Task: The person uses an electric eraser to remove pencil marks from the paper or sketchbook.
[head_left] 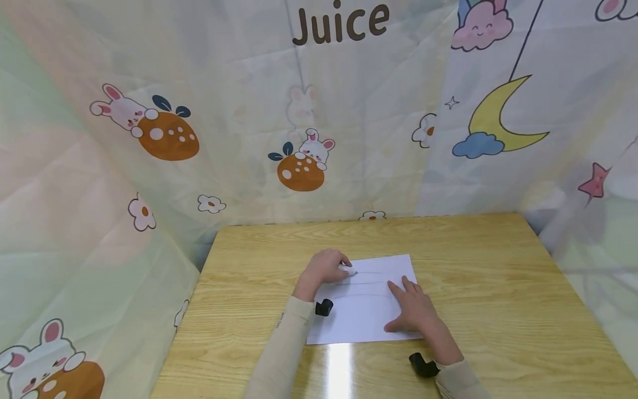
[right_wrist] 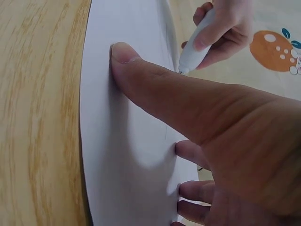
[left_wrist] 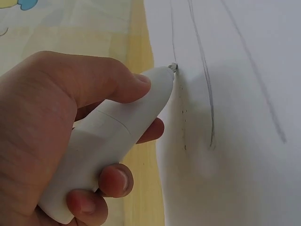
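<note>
Closest to the head camera, a cream left sleeve (head_left: 279,352) reached in from the bottom edge, with small dark marks near its cuff, perhaps lettering, too small to read. At far left, a pale backdrop (head_left: 234,83) carried printed rabbits (head_left: 122,112) on orange-brown fruit (head_left: 169,138). Left hand (head_left: 325,267) fingers and thumb were curled round a white tool (left_wrist: 99,141). That tool was smooth and rounded, with a thin seam round its body, narrowing to a small greyish tip (left_wrist: 173,67). It was over the far left part of a white sheet of paper (head_left: 359,324), the tip at the farthest of three grey lines (left_wrist: 210,99); small dark specks (left_wrist: 184,113) lay near it. Beside the left wrist showed a black fitting (head_left: 324,307). The sheet lay on a wood-grained table (head_left: 478,266). Above, the backdrop read "Juice" (head_left: 341,23) in dark brown letters. On the sheet's right part rested the right hand (head_left: 416,310), fingers spread wide, thumb and fingertips touching the paper. Another black fitting (head_left: 423,366) stood out beside the right sleeve (head_left: 461,379). Farther right, the backdrop bore a yellow moon (head_left: 487,116) and a blue cloud (head_left: 478,145).
</note>
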`<move>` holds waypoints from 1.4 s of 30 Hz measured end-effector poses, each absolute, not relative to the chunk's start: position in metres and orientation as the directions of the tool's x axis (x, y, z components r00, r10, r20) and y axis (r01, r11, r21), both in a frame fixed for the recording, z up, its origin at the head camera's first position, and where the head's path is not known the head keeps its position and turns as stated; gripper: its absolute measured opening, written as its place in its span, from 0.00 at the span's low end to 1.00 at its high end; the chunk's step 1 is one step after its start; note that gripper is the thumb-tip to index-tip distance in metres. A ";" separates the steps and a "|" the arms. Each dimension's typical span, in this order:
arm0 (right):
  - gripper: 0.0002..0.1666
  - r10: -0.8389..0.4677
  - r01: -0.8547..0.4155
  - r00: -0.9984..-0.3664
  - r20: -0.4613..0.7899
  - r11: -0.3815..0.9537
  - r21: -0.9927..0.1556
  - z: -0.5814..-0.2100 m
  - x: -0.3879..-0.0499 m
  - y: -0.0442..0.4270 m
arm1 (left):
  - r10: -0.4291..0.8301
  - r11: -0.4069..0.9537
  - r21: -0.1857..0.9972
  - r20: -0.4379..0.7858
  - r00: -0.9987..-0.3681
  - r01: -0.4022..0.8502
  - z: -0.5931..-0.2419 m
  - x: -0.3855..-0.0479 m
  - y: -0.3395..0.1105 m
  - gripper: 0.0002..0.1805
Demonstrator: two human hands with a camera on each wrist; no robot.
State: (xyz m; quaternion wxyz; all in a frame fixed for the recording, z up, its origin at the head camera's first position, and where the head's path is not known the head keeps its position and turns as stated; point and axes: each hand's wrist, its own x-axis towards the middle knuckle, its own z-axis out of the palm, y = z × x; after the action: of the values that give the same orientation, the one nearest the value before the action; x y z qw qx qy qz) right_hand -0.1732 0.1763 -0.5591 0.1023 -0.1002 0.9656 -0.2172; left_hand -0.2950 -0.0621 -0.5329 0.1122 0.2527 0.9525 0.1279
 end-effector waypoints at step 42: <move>0.65 -0.242 -0.160 -0.961 -0.132 0.881 -0.446 -0.560 -0.171 0.179 | 0.499 0.840 0.313 -0.129 -0.857 0.443 -0.538 -0.294 -0.060 0.13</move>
State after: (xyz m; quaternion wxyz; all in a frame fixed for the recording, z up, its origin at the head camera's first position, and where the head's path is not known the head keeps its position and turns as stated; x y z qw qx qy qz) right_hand -0.1711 0.1790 -0.5600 0.0924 -0.1043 0.9653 -0.2208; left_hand -0.2939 -0.0596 -0.5376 0.1032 0.2469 0.9537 0.1373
